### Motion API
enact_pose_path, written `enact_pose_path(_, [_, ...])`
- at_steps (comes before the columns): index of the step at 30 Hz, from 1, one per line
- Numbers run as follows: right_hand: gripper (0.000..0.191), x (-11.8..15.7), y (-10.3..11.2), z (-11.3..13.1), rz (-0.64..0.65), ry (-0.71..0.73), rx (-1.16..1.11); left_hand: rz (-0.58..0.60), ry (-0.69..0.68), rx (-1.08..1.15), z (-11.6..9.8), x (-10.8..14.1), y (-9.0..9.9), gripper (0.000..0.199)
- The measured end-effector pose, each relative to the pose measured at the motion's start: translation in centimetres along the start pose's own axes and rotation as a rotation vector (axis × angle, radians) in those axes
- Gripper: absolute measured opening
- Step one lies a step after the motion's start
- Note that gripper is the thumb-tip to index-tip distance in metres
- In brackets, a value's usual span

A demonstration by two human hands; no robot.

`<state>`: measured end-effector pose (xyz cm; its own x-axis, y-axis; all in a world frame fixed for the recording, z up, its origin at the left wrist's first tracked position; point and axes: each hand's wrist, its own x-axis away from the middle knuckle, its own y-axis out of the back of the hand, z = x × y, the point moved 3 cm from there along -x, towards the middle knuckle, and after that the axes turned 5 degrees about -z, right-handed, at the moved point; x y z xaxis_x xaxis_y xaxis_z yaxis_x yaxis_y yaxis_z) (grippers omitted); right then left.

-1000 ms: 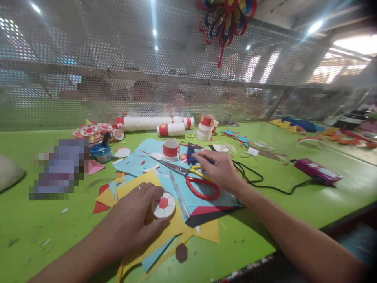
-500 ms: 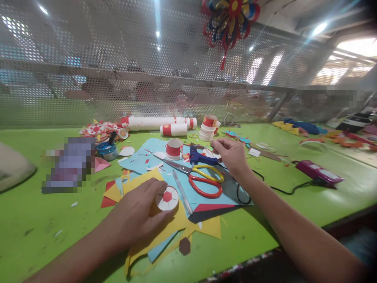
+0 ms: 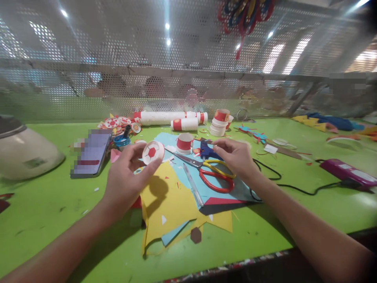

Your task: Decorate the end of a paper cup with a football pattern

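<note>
My left hand point(image 3: 126, 169) holds a small white paper disc point(image 3: 153, 153) between thumb and fingers, raised above the yellow paper point(image 3: 169, 196). The disc has a red hexagon in the middle and dark lines, like a football pattern. My right hand point(image 3: 235, 155) is closed in a pinch over the blue glue gun point(image 3: 207, 150); what its fingertips hold, if anything, is too small to tell. Beneath it lie scissors point(image 3: 216, 184) with red and yellow handles. A clear pen point(image 3: 193, 184) rests on the light blue paper point(image 3: 179, 171), and a red and white paper cup piece point(image 3: 184, 144) stands behind.
A phone point(image 3: 94, 151) and a blue glue jar point(image 3: 121, 140) are on the left, by a pale rounded object point(image 3: 29, 153). Paper cups point(image 3: 165, 118) lie along the back mesh. A purple power strip point(image 3: 347, 173) with a black cord is at right. One brown hexagon point(image 3: 196, 235) lies in front.
My left hand has lifted the disc off the yellow paper and tilted it up. My right hand has come left and down, closer to the glue gun. The view has shifted left.
</note>
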<state>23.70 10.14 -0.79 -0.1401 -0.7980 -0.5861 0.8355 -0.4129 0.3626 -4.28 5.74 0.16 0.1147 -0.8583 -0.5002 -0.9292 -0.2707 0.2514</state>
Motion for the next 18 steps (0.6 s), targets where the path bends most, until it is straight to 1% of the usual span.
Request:
enact_pose_path(3, [0.019,0.3,-0.3,0.1,0.025,0.009,0.011,-0.053,0.034,0.086,0.0,0.0,-0.2,0.043])
enact_pose_path(10, [0.017,1.0,-0.9,0.6,0.043,0.046,0.070,-0.080,0.004,0.106,0.1,0.0,-0.2,0.041])
enact_pose_path(13, [0.018,1.2,-1.0,1.0,0.035,0.073,0.111,-0.062,-0.013,0.114,0.4,0.0,-0.2,0.041])
enact_pose_path(18, [0.019,1.4,-1.0,1.6,0.035,0.116,0.154,-0.007,-0.097,0.055,0.4,0.4,-0.5,0.045])
